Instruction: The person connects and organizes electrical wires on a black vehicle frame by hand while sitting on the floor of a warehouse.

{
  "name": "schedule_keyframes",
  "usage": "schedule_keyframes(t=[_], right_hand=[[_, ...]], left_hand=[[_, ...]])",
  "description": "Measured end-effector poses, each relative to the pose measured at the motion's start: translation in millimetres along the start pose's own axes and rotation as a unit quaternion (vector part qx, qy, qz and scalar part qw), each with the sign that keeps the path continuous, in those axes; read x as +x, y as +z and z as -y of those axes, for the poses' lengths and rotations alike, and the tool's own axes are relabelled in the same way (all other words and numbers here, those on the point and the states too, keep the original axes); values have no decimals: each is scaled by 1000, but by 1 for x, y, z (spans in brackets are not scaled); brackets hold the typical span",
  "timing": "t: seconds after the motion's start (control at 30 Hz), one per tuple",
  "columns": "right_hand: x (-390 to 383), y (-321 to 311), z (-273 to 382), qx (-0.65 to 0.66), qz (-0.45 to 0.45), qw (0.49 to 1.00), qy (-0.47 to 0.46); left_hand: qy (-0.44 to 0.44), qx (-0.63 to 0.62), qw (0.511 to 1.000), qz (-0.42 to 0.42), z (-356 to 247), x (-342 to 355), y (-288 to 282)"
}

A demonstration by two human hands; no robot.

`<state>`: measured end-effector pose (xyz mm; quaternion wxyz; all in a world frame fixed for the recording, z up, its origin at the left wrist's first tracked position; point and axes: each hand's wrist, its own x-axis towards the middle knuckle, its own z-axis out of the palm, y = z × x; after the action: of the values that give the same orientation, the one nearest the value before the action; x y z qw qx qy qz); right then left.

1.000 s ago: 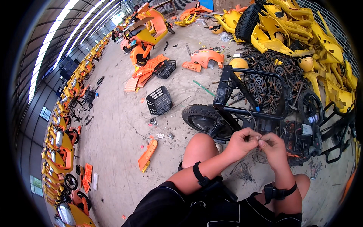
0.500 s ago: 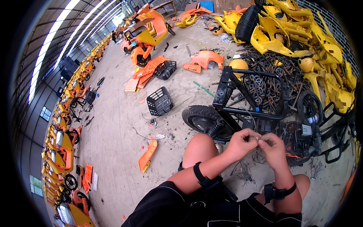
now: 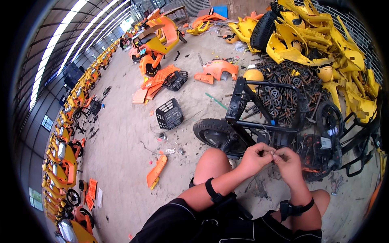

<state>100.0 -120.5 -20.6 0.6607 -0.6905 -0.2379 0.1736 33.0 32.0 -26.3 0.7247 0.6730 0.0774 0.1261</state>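
Note:
My left hand (image 3: 256, 159) and my right hand (image 3: 288, 163) meet at the fingertips in front of my knees. Both are closed in a pinch on something tiny that I cannot make out. Just beyond them lies a stripped black scooter frame (image 3: 270, 126), tipped over, with its wheel (image 3: 214, 133) to the left. Wiring and a boxy part with a pale label (image 3: 325, 142) are exposed close to my right hand. Loose cables (image 3: 259, 186) and dark scraps litter the floor below my hands.
Behind the frame spreads a heap of rusty metal parts (image 3: 279, 87), with yellow body panels (image 3: 352, 60) piled beyond. On the floor to the left are a black basket (image 3: 169, 114), an orange panel piece (image 3: 157, 172) and a green strip (image 3: 216, 101). Yellow scooters (image 3: 65, 162) line the left wall.
My view has shifted slightly, so the scene sits a little lower. Both hands stay together in a pinch, with the fingers slightly rearranged.

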Motion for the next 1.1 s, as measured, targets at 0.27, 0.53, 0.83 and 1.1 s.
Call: schedule_keyframes(t=[0.27,0.53,0.83,1.1], right_hand=[[0,7,-5,-41,-26,999,1],[-1,7,-2,-50,-25,998,3],[-3,5,2,-94,-40,994,-25],[-3,3,0,-95,-43,994,-37]], left_hand=[[58,114,991,-24,8,-1,-4],[72,112,991,-27,-4,-6,0],[109,146,982,-51,-1,-7,1],[105,154,981,-51,-5,-8,4]])
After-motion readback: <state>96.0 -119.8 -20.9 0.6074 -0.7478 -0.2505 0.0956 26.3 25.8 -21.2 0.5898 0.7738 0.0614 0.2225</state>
